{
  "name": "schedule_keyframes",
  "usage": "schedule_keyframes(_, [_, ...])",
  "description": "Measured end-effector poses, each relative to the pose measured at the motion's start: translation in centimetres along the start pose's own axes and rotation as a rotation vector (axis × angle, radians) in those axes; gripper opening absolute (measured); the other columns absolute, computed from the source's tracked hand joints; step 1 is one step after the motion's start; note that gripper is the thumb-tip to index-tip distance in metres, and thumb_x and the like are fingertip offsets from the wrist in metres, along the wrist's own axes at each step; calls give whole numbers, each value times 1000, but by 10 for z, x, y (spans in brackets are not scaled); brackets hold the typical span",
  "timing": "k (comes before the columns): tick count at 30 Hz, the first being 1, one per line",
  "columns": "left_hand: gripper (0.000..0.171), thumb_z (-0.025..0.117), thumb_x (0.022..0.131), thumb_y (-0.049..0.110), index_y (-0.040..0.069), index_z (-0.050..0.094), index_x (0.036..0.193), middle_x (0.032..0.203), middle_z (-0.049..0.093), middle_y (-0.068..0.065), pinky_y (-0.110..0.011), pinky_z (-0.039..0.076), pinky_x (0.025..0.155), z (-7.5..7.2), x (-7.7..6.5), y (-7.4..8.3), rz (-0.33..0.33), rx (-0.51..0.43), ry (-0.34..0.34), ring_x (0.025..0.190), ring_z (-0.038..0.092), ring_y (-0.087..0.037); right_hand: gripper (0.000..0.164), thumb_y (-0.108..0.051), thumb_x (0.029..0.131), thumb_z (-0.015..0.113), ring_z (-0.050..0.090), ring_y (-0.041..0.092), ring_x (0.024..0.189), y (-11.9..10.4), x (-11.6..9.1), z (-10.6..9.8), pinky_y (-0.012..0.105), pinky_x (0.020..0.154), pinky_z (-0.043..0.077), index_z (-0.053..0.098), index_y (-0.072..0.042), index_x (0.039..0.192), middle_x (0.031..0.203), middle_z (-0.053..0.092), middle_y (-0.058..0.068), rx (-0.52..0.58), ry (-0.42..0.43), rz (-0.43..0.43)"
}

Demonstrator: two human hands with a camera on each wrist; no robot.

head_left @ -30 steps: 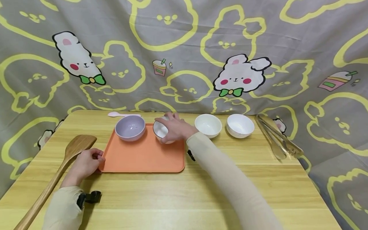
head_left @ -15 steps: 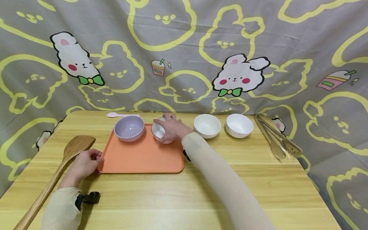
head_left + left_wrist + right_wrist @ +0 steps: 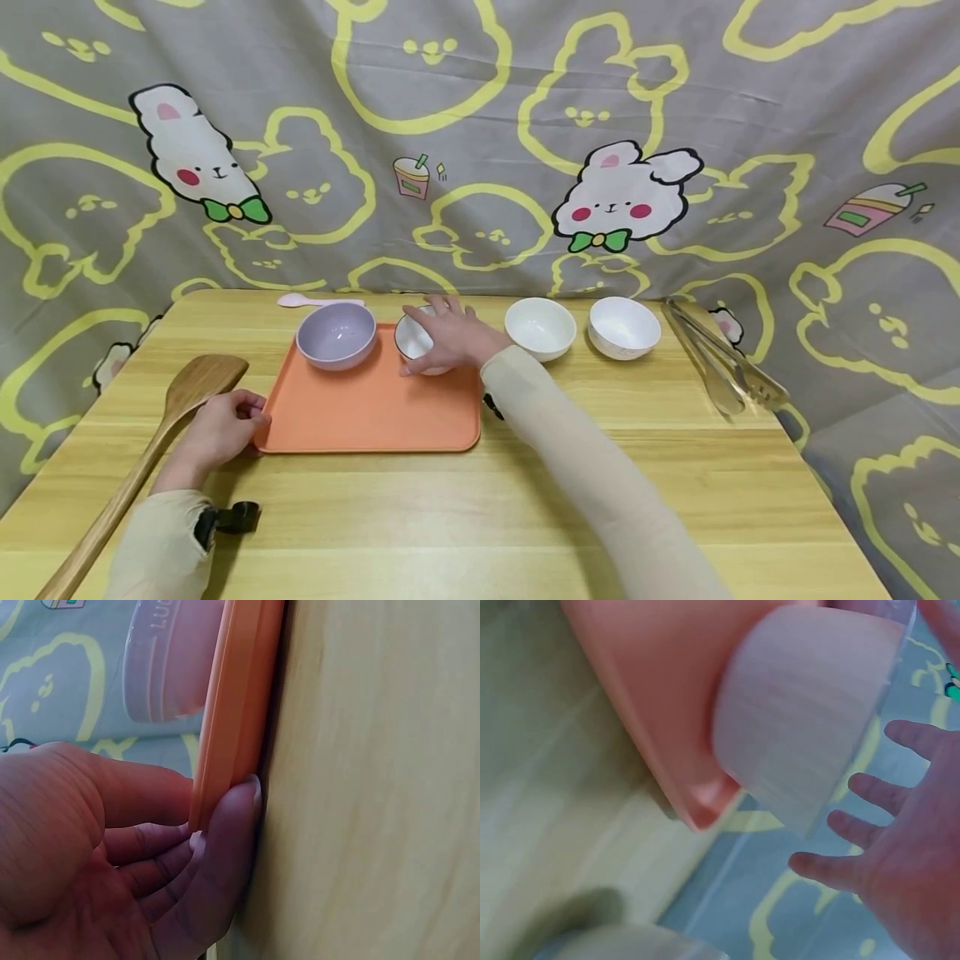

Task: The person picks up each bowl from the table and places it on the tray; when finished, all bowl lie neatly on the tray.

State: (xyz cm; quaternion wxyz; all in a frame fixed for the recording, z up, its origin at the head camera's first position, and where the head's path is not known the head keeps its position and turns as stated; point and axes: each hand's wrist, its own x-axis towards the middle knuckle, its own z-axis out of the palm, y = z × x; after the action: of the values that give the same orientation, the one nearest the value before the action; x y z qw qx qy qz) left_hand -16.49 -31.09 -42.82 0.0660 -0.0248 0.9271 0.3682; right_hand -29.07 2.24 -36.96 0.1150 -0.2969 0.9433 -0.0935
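Note:
My left hand [image 3: 217,429] pinches the left edge of the orange tray [image 3: 360,421] near its front corner; in the left wrist view the thumb and a finger hold the tray's rim [image 3: 232,712] from both faces. A white bowl with a dark rim [image 3: 410,343] stands upright at the tray's back right. Over that bowl hovers my right hand [image 3: 461,335], its fingers spread and covering part of it. In the right wrist view the straight fingers [image 3: 855,829] are apart from the bowl [image 3: 802,712]. A purple bowl [image 3: 336,336] sits at the tray's back left.
Two white bowls, one plain [image 3: 540,329] and one with a faint pattern [image 3: 624,328], stand right of the tray. Metal tongs [image 3: 712,358] lie at the far right. A pink spoon [image 3: 300,300] lies behind the purple bowl, and a long wooden spatula [image 3: 197,387] is at the left.
My right hand has let go of the dark-rimmed bowl: its fingers spread and the thumb straightened away from the rim. The left hand keeps hold of the tray, which stays in place.

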Motion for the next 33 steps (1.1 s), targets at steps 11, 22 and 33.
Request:
schedule_keyframes(11, [24,56,90,0,-16,54,108,83,59,-14,-31,52,52,1,0,-1,7,-11,-7,62,60,-21,93,-71,79,63,15,28,144,22,-25,-13,47,112,22,32,-26,154,158,20,8,73,57,-52])
schedule_keyframes(22, [24,56,91,1,-15,55,108,84,59,-14,-31,51,53,2,1,-1,14,6,-4,63,59,-20,88,-63,82,68,23,31,142,46,-51,-10,45,111,27,37,-19,152,156,23,11,64,106,-46])
schedule_keyframes(33, [24,55,91,1,-16,54,109,86,58,-15,-32,52,53,2,-2,0,12,-13,-8,64,60,-21,82,-60,85,66,26,31,141,74,-83,-7,47,110,28,42,-16,149,155,27,13,108,170,-44])
